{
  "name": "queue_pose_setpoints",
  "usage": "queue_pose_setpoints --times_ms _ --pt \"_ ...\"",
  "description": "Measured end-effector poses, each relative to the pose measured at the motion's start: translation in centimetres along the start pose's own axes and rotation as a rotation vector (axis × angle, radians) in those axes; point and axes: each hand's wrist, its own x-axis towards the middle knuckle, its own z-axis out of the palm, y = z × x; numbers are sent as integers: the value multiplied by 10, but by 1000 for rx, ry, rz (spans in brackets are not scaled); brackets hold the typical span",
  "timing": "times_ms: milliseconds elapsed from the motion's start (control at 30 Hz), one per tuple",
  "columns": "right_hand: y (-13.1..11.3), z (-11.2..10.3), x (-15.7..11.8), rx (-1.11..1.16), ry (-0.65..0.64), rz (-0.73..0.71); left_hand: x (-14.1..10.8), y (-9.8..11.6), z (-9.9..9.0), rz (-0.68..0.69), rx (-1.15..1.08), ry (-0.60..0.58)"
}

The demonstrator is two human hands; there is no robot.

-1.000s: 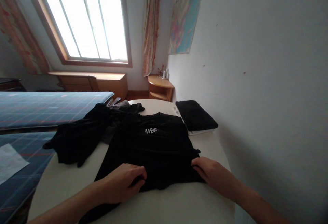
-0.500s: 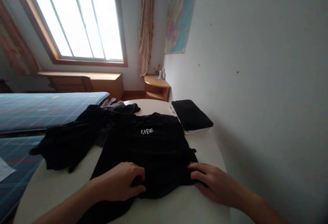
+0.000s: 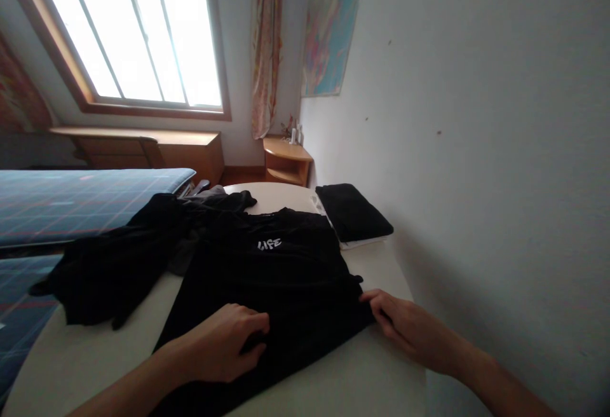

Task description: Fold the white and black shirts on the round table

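Note:
A black T-shirt [image 3: 286, 277] with white lettering on its chest lies spread on a pale round-edged table, its neckline at the far side. My left hand [image 3: 226, 344] is on the lower part of the shirt, fingers curled and thumb bent round the dark cloth. At the shirt's lower right corner, my right hand [image 3: 405, 325] is closed on the hem, fingertips pinching the fabric. The hem runs as a fairly straight slanting line from there down to the lower left, partly out of view.
More dark clothes [image 3: 119, 252] lie heaped at the table's left. Against the right wall, a folded black garment [image 3: 353, 212] sits on something white. The table [image 3: 328, 372] stands beside a bed with a blue checked cover [image 3: 95, 207]. A desk and a corner shelf [image 3: 288, 150] stand further back.
My right hand has moved slightly up and outward with the shirt's corner, and the wavy hem has straightened. My left hand has stayed nearly in place. The view has shifted a little.

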Motion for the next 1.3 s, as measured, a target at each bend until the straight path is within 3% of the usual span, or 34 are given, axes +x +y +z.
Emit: queue_pose_setpoints --times_ms 167,433,567,900,1000,1167,1300 --pt "-3 -4 -6 29 -54 2 -5 3 0 32 -7 11" --pt "-3 14 -11 -148 64 -124 -13 15 5 285 31 -11" --pt "-5 13 -15 -190 67 -189 -16 19 6 340 35 -38" --pt "-15 11 -24 -116 57 -179 -19 29 3 351 -78 -120" --pt "-18 10 -23 -91 8 -144 -22 34 1 320 -137 -120" --pt "-19 9 -20 -96 -87 -98 -20 31 1 336 -307 -219" --pt "-22 7 -12 -122 -39 -87 -17 26 0 320 -169 -50"
